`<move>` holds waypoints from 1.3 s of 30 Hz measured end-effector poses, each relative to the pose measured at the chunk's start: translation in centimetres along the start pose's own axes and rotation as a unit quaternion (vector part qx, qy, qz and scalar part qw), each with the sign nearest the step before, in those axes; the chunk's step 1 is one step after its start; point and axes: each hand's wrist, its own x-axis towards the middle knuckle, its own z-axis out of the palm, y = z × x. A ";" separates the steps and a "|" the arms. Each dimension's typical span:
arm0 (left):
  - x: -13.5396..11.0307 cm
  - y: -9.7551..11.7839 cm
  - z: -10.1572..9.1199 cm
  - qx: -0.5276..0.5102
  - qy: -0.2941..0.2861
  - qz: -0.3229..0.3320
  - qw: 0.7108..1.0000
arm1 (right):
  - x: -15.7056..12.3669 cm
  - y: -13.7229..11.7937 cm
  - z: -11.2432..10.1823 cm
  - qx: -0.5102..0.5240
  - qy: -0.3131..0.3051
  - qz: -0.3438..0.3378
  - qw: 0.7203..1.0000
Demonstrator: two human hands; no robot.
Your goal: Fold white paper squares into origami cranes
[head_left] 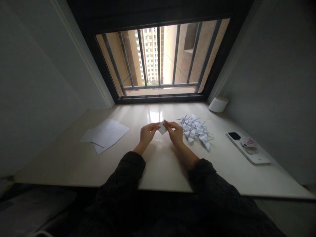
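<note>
A small folded piece of white paper point(162, 128), roughly diamond-shaped, is held up between my two hands above the white sill. My left hand point(148, 132) pinches its left side between thumb and fingers. On the opposite side, my right hand point(174, 131) grips it with thumb and fingertips. Just right of my right hand lies a pile of folded white paper cranes point(196, 128), partly hidden behind that hand. Over to the left, several flat sheets of white paper point(106, 133) overlap one another.
A white phone point(249, 149) with a ring-like grip on its back lies at the right. A white cylindrical object point(218, 104) stands in the back right corner. Behind the sill point(163, 174) is a dark-framed window point(160, 98) with bars outside. Walls rise on both sides.
</note>
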 end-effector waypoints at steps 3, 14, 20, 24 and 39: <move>0.2 -0.5 -0.1 -0.029 -0.012 -0.020 0.999 | 0.1 0.2 -0.1 -0.024 -0.006 -0.015 1.000; 0.2 -0.8 0.3 -0.080 -0.006 -0.057 0.995 | 0.1 0.1 -0.2 -0.042 -0.021 -0.001 0.999; -0.1 0.2 0.4 -0.095 0.035 -0.077 0.992 | 0.4 -0.2 0.1 0.021 -0.053 0.106 0.993; -0.2 0.5 0.3 -0.077 0.051 -0.072 0.993 | 0.5 -0.3 0.0 0.070 -0.123 0.176 0.974; -0.2 -0.4 0.4 -0.043 0.044 -0.040 0.997 | 0.4 -0.1 0.2 0.092 -0.120 0.206 0.967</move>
